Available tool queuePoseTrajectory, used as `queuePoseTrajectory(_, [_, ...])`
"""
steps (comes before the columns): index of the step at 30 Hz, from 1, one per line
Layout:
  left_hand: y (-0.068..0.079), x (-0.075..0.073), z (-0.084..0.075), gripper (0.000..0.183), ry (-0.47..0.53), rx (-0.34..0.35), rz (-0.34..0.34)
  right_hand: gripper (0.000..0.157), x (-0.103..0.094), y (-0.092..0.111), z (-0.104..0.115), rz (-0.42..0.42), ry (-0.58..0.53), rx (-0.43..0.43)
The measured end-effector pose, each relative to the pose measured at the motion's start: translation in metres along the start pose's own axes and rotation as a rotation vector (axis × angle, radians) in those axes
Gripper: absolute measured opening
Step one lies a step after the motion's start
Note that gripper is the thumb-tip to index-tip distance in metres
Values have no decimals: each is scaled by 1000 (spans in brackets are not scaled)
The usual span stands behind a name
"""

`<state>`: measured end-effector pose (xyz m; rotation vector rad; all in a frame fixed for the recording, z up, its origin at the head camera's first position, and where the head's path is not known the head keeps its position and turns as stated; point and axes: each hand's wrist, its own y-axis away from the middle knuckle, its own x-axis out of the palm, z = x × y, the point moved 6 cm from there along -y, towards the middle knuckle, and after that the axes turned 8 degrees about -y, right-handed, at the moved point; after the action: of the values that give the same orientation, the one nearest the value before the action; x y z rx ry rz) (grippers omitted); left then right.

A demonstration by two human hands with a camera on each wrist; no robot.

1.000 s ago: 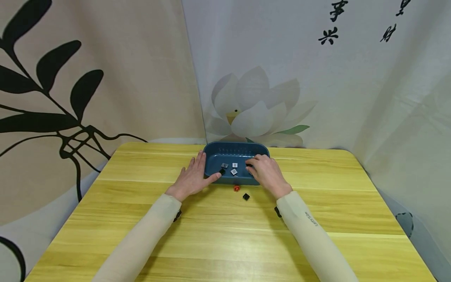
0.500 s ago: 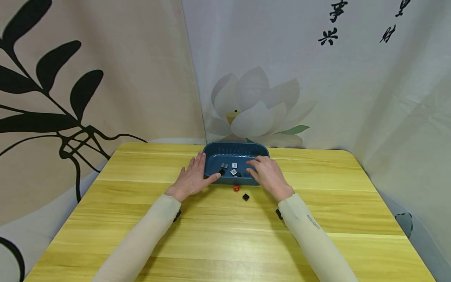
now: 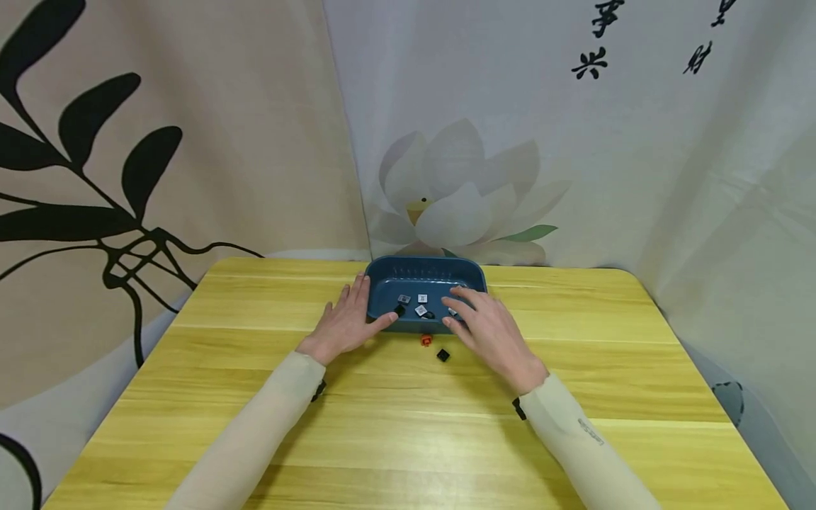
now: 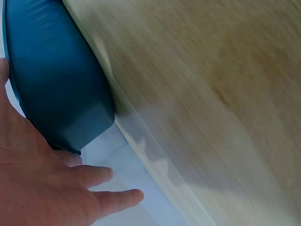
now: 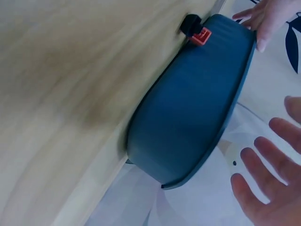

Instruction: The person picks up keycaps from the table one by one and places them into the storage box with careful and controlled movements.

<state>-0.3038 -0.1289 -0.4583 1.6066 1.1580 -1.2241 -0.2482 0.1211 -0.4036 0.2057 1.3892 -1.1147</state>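
A blue rectangular tray (image 3: 414, 326) stands at the table's far edge with several small square pieces inside, white, grey and black. My left hand (image 3: 344, 322) rests against its left end, fingers straight and thumb laid over the near rim. Over the tray's right end hovers my right hand (image 3: 494, 336), fingers loosely bent and apart; in the right wrist view this hand (image 5: 277, 174) is spread and holds nothing. A pale piece (image 3: 452, 312) shows beside its fingertips. On the table before the tray lie a red piece (image 3: 426, 341) and a black square piece (image 3: 443, 355).
The wooden table (image 3: 408, 439) stretches from the tray toward me. Behind it hangs a pale curtain (image 3: 287, 142) printed with leaves, a lotus and black characters. The table's far edge runs right behind the tray.
My right hand has drawn back slightly toward me and its fingers have opened. The dark piece at its fingertips is gone from there; a dark piece now shows beside a white one in the tray.
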Motion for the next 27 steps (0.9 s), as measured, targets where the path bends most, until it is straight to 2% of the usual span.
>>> queuePoseTrajectory(4, [0,0,0,115,-6,2,-4,43,-2,5,10,21,-24,-69])
queuePoseTrajectory(8, [0,-1,0,115,-3,2,-10,46,0,12,18,87,-50,-127])
queuePoseTrajectory(14, [0,0,-1,114,-11,-3,-2,45,8,19,25,196,-78,-162])
queuePoseTrajectory(20, [0,-1,0,115,-7,1,-3,44,16,24,27,266,-94,-201])
queuePoseTrajectory(24, [0,0,1,115,-5,5,-2,46,24,26,27,339,-74,-201])
queuePoseTrajectory(27, [0,0,1,115,-5,5,4,51,30,29,25,428,-61,-159])
